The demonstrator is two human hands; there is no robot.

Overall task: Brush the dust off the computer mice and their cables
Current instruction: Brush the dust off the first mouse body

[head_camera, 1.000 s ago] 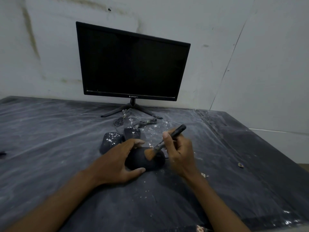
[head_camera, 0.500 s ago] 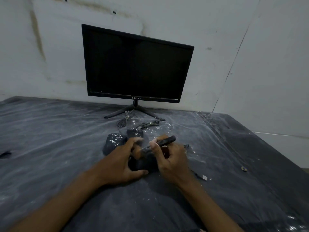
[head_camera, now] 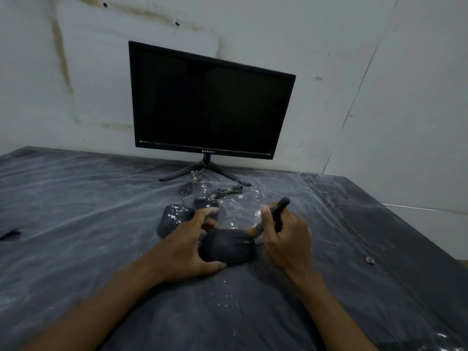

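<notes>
While the left hand (head_camera: 187, 247) grips the near mouse (head_camera: 228, 247) on the table (head_camera: 76, 224), the right hand (head_camera: 283, 239) holds the brush (head_camera: 277, 211), bristles at the mouse's far edge. Two dust-speckled mice (head_camera: 174, 219) and coiled cables (head_camera: 188, 186) lie behind, before the monitor (head_camera: 207, 102).

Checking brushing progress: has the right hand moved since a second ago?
Yes. The right hand with the brush shifted rightward along the held mouse, judged against the monitor stand.
</notes>
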